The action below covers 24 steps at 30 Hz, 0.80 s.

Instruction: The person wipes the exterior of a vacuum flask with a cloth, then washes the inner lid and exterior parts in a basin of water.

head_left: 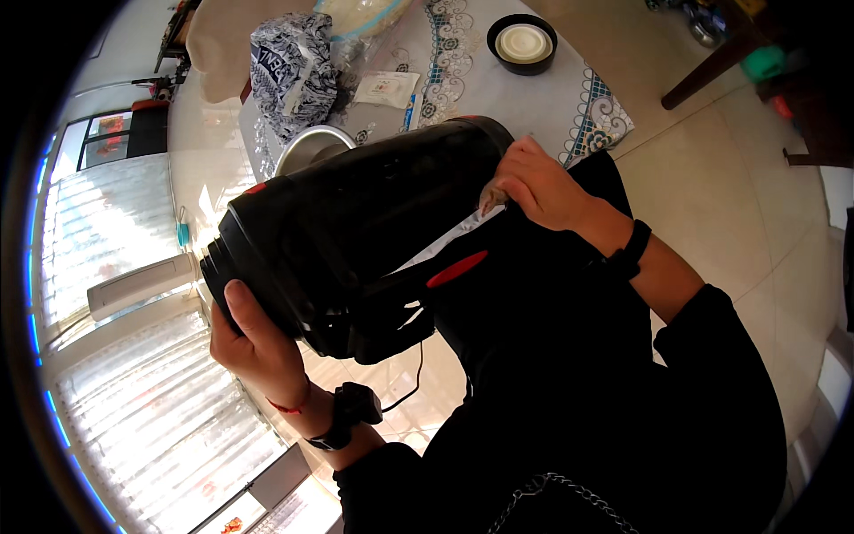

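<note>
A large black vacuum flask (356, 209) with red accents lies tilted on its side in front of me, its threaded neck to the left. My left hand (258, 343) grips the neck end, thumb on the near side. At the base end, my right hand (543, 187) is closed, its fingertips pressed against the flask's side. Something small and greyish-brown (492, 198) shows at those fingertips; its kind is unclear. A pale, shiny strip (445, 240) runs along the flask below them. Beyond it, a black cup-shaped lid (495, 60) holds a white stopper (523, 43).
A table with a patterned cloth (485, 98) carries a black-and-white printed bag (294, 71), a white packet (387, 89) and a clear bag (360, 18). A silver round rim (311, 138) shows behind the flask. A wooden leg (707, 76) stands at right on the tiled floor (712, 205).
</note>
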Each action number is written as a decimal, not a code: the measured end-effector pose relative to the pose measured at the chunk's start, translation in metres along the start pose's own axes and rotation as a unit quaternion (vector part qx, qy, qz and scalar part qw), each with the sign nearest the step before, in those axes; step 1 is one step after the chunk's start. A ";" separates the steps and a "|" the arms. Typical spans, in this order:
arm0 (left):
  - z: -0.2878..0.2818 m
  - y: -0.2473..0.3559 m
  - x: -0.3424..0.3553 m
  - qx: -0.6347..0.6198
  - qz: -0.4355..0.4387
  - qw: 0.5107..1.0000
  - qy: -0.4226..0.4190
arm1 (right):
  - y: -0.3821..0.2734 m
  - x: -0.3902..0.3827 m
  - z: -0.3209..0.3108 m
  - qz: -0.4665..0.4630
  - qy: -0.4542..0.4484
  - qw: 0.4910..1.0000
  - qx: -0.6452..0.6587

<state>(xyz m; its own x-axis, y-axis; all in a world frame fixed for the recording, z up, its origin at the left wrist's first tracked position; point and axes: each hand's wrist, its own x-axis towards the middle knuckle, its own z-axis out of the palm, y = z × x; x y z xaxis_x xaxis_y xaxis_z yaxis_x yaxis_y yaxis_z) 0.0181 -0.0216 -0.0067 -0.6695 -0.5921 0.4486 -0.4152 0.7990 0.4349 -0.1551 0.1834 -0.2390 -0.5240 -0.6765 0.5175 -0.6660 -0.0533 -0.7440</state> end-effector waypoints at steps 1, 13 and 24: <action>-0.001 -0.001 -0.001 0.001 -0.005 1.000 -0.003 | -0.001 0.002 -0.001 0.034 -0.020 0.999 0.025; -0.004 0.000 -0.004 -0.008 0.017 0.999 -0.027 | 0.016 0.022 -0.022 -0.028 -0.146 0.988 -0.048; -0.006 -0.013 -0.006 0.013 -0.024 1.000 0.000 | 0.014 0.037 -0.042 0.039 -0.087 0.995 -0.040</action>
<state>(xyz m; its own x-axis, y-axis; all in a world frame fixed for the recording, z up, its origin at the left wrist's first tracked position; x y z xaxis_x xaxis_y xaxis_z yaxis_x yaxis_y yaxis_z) 0.0315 -0.0296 -0.0100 -0.6487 -0.6294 0.4277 -0.4627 0.7725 0.4350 -0.2060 0.1884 -0.2124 -0.4808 -0.7929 0.3744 -0.6715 0.0584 -0.7387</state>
